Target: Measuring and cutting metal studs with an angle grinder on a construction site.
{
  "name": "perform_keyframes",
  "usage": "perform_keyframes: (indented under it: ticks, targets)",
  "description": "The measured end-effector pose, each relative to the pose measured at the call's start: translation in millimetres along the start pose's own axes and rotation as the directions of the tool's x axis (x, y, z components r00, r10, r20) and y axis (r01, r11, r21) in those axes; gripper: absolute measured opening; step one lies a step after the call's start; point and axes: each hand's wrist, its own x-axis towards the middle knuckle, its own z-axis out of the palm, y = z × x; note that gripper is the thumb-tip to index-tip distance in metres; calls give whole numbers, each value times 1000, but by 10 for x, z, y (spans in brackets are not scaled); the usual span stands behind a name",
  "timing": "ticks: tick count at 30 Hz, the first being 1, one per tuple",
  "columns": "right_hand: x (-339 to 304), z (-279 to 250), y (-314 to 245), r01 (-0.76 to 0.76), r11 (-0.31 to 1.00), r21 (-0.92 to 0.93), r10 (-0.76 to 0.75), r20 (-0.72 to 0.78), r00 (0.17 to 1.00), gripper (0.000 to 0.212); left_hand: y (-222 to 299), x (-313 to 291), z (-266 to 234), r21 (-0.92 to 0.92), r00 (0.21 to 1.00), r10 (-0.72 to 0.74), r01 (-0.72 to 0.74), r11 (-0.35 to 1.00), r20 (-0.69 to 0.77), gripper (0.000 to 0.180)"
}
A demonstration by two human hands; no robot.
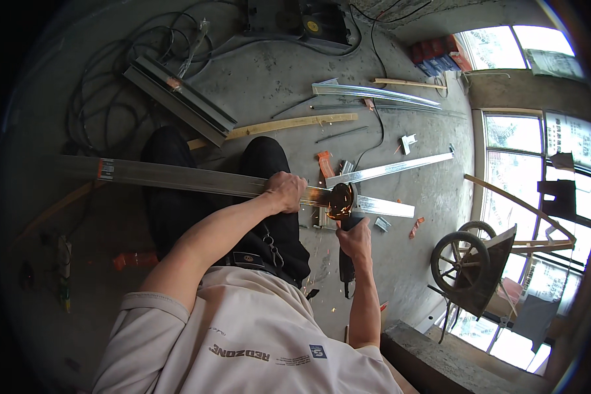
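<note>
A long metal channel (203,178) lies across my knees, running from the far left toward the middle. My left hand (285,192) is closed around it close to the cutting spot. In my right hand (355,238) is an angle grinder (347,264), gripped by its dark body. Its disc guard (341,200) sits against the channel, and the metal beside it glows orange. Sparks fly downward from the contact. Beyond the disc the channel's bright end (391,207) sticks out to the right. The disc itself is hard to make out.
Metal strips (381,96), wooden slats (289,125) and offcuts (407,142) litter the concrete floor. At the upper left lie stacked channels (177,98) and coiled cable (88,98). A wheeled cart (479,262) stands right, near windows. A black case (299,23) is at the back.
</note>
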Motion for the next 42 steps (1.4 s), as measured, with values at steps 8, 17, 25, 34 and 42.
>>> perform_keyframes:
  ticks: [8,17,25,34,42]
  targets:
    - [16,-17,-17,21,999,-25,-21,0,1000,57,-21,22,64,1,1000,0,0,1000,-19,30]
    - [172,-60,-36,62,998,-3,-62,23,998,84,-2,-8,46,10,1000,5,-5,1000,-5,29]
    - [199,-67,11,106,994,-18,-105,39,994,76,-1,12,2,-8,1000,-1,1,1000,-18,29]
    - [-145,-80,72,19,997,-75,-14,59,998,55,-4,-7,-57,-32,1000,11,-11,999,-1,30]
    - [-345,17,168,-59,996,62,58,6,998,57,34,-23,-151,2,999,23,-23,1000,49,37]
